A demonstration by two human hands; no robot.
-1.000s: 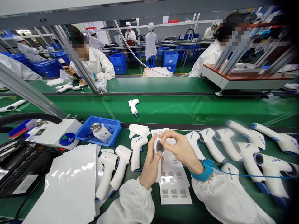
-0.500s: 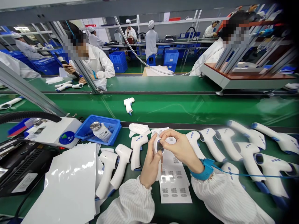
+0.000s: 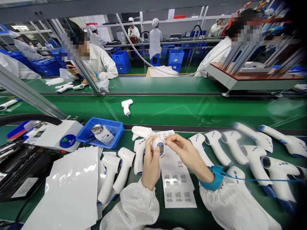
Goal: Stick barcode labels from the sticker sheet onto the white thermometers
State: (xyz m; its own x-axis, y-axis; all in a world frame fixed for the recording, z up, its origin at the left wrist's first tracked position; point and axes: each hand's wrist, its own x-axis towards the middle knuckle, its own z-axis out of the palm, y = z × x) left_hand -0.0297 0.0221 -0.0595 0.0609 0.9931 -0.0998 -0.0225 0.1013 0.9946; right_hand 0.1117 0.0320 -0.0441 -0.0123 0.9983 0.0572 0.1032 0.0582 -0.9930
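Note:
My left hand (image 3: 151, 166) is wrapped round a white infrared thermometer (image 3: 157, 142), its thumb beside the dark display, which faces me. Just to the right, my right hand (image 3: 185, 151) is raised, thumb and fingertips pinched close together and apart from the thermometer. Whether something thin is between those fingertips cannot be made out. A blue strap (image 3: 212, 179) with a cord circles the right wrist. Below both hands lies a sheet of printed labels (image 3: 179, 199). More thermometers (image 3: 123, 163) lie left of my hands, and several others (image 3: 255, 161) lie to the right.
Glossy white sheets (image 3: 72, 191) are stacked at the left, near a blue tray (image 3: 115, 140) holding a metal-capped bottle (image 3: 104, 134). A white device (image 3: 52, 135) stands beside it. On the green conveyor belt (image 3: 179, 111) lies one thermometer (image 3: 126, 107). Co-workers sit across.
My right hand has come away from the thermometer's display, moving slightly right. The left hand has shifted a little left and tilted the thermometer. The belt's thermometer sits slightly farther left.

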